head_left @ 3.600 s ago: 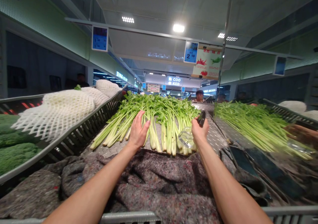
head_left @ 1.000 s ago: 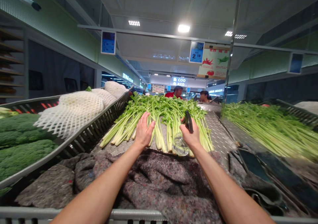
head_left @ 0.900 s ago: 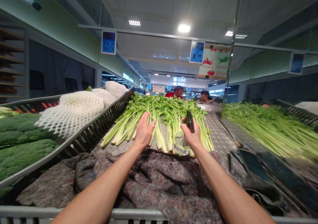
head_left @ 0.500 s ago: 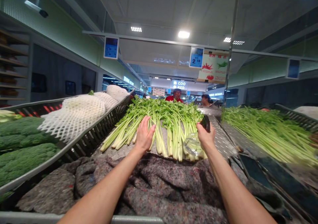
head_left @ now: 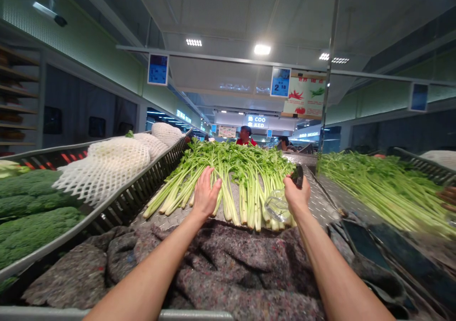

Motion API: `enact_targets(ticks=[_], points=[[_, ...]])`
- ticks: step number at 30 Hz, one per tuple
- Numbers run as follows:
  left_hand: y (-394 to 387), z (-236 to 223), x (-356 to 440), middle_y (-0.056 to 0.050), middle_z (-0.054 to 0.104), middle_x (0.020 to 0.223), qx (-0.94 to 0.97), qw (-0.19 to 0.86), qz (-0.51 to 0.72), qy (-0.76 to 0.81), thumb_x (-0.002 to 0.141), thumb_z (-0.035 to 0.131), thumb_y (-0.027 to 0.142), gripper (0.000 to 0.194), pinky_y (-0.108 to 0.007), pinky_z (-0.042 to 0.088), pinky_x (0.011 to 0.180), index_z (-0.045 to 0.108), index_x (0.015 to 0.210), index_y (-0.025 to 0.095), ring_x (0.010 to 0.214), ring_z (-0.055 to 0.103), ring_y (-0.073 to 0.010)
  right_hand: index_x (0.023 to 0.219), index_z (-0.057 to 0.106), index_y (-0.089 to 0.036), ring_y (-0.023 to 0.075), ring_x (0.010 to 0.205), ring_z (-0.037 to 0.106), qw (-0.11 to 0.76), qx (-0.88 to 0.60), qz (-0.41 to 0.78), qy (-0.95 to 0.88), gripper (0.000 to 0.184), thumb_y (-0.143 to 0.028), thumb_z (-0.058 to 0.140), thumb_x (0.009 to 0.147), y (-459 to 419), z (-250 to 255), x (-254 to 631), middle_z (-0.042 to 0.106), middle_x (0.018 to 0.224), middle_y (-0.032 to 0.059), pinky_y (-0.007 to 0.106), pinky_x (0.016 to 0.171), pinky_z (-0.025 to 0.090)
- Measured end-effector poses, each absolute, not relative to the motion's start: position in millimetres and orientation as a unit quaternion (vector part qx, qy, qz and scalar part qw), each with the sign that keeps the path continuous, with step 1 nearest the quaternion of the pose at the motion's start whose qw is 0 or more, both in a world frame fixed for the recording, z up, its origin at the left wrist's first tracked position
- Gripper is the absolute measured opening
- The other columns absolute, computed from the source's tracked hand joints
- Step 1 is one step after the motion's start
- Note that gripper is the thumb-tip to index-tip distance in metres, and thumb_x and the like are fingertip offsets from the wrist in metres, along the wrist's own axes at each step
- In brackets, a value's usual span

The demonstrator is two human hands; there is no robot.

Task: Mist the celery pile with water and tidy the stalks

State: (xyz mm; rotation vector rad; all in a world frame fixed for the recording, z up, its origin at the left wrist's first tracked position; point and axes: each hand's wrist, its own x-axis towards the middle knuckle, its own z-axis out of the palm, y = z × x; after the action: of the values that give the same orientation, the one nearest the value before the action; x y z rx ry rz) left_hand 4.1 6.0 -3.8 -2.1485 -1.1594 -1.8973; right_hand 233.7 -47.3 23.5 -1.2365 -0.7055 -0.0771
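Note:
Green celery (head_left: 249,183) lies in a wide layer on a sloping metal display, leaves toward the back and pale stalk ends toward me. Over the left part of it is my left hand (head_left: 206,193), fingers stretched and thumb apart, with nothing in it; I cannot tell whether it touches the stalks. At the right edge of the celery, my right hand (head_left: 298,195) is wrapped round a spray bottle (head_left: 278,206). Its clear body points down and left over the stalk ends, and its black top sticks out above my fist. My fingers hide its neck.
A black crate (head_left: 142,181) with net-wrapped produce (head_left: 107,162) and broccoli (head_left: 35,223) borders the left. Crumpled grey felt (head_left: 221,269) lies in front. On the right, a mirror panel (head_left: 384,183) reflects celery. A person in red (head_left: 245,136) is beyond the display.
Both my hands stay nearly in place, with the right a touch further right. The spray bottle stays in my right hand. In the background, the person in red has shifted left and turned.

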Motion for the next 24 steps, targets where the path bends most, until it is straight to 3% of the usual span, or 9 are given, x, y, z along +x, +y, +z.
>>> enact_targets(ticks=[10, 24], points=[[6.7, -4.4, 4.4, -0.013, 0.038, 0.13, -0.699, 0.023, -0.602, -0.385, 0.08, 0.032, 0.042, 0.047, -0.044, 0.026, 0.101, 0.044, 0.114, 0.014, 0.122, 0.033, -0.0235, 0.081, 0.06, -0.02, 0.016, 0.063, 0.048, 0.758, -0.563, -0.043, -0.325, 0.029, -0.032, 0.054, 0.056, -44.1, 21.9, 234.2, 0.057, 0.069, 0.0002, 0.026, 0.057, 0.033], [5.5, -3.2, 4.9, -0.013, 0.039, 0.129, -0.7, 0.023, -0.603, -0.382, 0.08, 0.032, 0.042, 0.045, -0.044, 0.026, 0.101, 0.045, 0.113, 0.015, 0.121, 0.033, -0.0232, 0.081, 0.059, -0.018, 0.0162, 0.064, 0.051, 0.704, -0.527, 0.003, -0.476, 0.026, -0.032, 0.051, 0.06, -55.0, 20.7, 212.6, 0.059, 0.072, 0.0006, 0.026, 0.057, 0.036]])
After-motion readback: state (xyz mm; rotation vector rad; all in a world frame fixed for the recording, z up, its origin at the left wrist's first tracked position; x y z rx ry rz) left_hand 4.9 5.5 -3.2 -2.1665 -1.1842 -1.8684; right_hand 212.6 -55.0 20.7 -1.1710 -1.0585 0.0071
